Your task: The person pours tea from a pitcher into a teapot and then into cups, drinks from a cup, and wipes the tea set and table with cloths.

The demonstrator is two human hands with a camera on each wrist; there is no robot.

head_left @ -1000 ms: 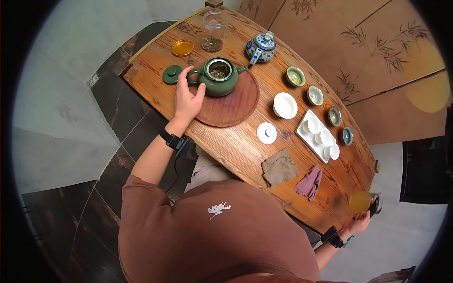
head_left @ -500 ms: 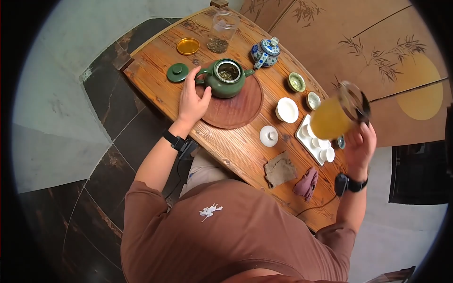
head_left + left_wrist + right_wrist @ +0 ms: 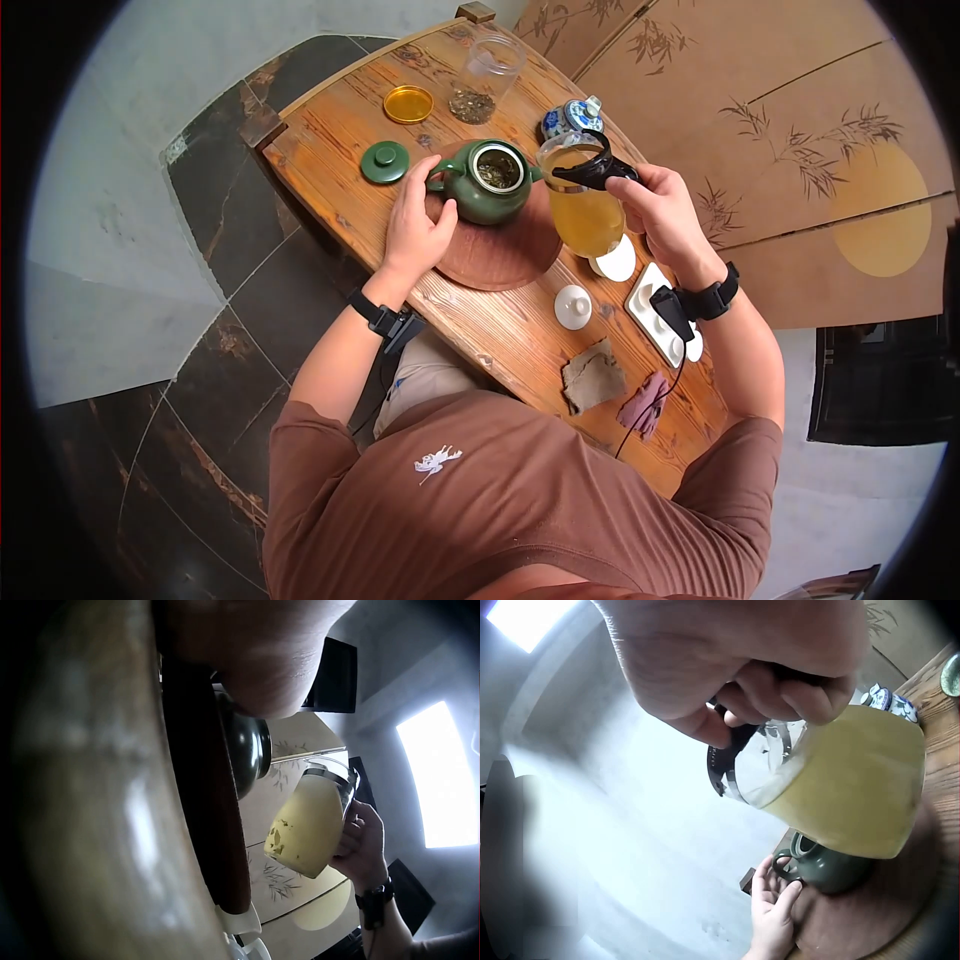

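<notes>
An uncovered green teapot with tea leaves inside stands on a round wooden tray. My left hand holds it at the handle, thumb on one side and fingers on the other. My right hand grips the black handle of a glass pitcher filled with yellow liquid. Held in the air, the pitcher tilts beside the teapot's spout, its rim toward the opening. A few leaf bits show low in the pitcher in the left wrist view. The green teapot lid lies left of the tray.
Behind the tray are a clear jar of dry leaves, a gold lid and a blue-and-white teapot. To the right lie a white lid, a white bowl partly hidden, a white tray with small cups, and two cloths.
My right hand has carried the pitcher from the table's right end, up and leftward over the cups, to beside the green teapot. My left hand stays at the teapot's handle.
</notes>
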